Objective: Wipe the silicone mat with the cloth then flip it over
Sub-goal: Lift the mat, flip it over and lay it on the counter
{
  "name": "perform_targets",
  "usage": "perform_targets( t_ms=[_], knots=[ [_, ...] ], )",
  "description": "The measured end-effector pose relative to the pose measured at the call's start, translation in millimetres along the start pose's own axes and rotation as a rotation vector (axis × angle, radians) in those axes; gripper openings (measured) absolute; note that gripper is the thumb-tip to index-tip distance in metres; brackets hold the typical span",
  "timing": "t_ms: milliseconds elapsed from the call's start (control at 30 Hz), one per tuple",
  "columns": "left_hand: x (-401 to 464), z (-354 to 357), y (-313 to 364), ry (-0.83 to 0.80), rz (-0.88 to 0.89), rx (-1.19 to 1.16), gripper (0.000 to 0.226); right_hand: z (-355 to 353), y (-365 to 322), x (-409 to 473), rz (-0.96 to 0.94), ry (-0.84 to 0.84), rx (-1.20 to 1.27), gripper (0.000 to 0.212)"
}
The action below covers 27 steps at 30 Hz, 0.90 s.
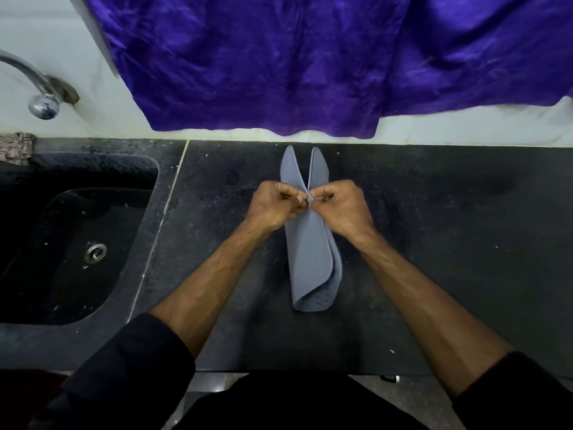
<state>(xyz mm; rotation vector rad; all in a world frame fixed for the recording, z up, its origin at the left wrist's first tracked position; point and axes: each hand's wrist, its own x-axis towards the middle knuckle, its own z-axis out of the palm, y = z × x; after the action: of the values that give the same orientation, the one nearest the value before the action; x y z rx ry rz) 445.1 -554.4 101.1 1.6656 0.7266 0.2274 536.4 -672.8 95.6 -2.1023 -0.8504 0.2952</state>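
A grey-blue silicone mat [310, 259] stands folded lengthwise on the dark counter, its two long edges drawn up together and its fold resting on the stone. My left hand [274, 206] and my right hand [341, 206] meet above its middle, each pinching the mat's upper edges between thumb and fingers. Beyond my hands the two edges splay apart into two points. The near end shows small dots on the inner face. A crumpled patterned cloth [17, 147] lies at the far left behind the sink.
A black sink [77, 243] with a metal drain sits to the left, a chrome tap [43, 94] above it. A purple fabric [310, 57] hangs over the white wall behind the black speckled counter [434, 243].
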Motion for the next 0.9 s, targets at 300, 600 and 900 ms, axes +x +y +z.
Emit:
perform_targets(
  t_ms=[300, 600, 900],
  knots=[
    [9.1, -134.3, 38.9, 0.106, 0.636, 0.999, 0.051, -7.5, -71.4, 32.3, -0.084, -0.176, -0.023, 0.020],
    [-7.3, -208.0, 37.8, -0.004, 0.494, 1.210, 0.046, 28.4, -131.8, 63.6, -0.254, -0.298, -0.109, 0.015],
    [-11.3, -246.6, -3.2, 0.038, 0.376, 1.152, 0.024, 78.9, -151.8, 72.8, -0.300, -0.402, -0.176, 0.015]
  ],
)
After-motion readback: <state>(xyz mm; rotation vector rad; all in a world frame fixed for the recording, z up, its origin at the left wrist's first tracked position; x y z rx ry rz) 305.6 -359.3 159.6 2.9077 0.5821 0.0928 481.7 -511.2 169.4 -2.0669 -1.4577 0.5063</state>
